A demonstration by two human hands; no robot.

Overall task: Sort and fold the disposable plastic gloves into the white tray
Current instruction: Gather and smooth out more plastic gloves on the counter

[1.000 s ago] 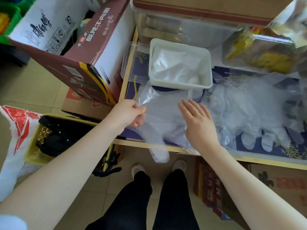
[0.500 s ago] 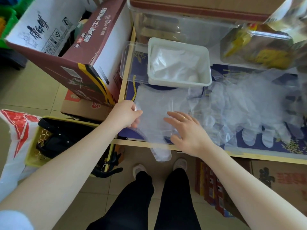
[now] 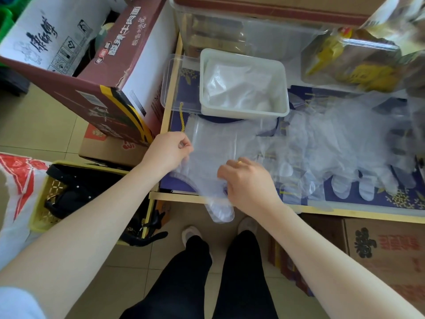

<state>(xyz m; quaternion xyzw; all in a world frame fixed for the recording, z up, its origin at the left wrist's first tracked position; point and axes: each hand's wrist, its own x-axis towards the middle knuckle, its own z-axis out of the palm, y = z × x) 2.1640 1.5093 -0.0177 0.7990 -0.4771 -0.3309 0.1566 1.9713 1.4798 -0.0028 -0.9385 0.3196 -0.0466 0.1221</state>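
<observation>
— Fingers first: how did they sit?

— Curled, on both hands. From my remote seat I saw my left hand (image 3: 169,151) pinching the left edge of the clear glove (image 3: 213,148), thumb and forefinger pressed together on the film. My right hand (image 3: 248,180) was bent over the glove's near end, fingers tucked down and gripping the plastic close to the near edge of the table (image 3: 345,212). A gold ring (image 3: 239,162) showed on one finger.

— What couldn't you make out?

— The right fingertips were buried under the hand itself, so I could not tell how much film they had gathered. The glove's outline was hard to follow too, being see-through against the blue cloth (image 3: 379,199).

— And the glove itself?

— It lay flat on the blue cloth between my hands, just near of the white tray (image 3: 243,112), with one finger of it (image 3: 220,210) drooping over the table's near edge. The tray already had crumpled clear plastic (image 3: 236,88) in it. To the right, a loose heap of gloves (image 3: 340,153) sprawled over the cloth, several fingertips pointing toward me. At the left stood a maroon carton (image 3: 110,88).
</observation>
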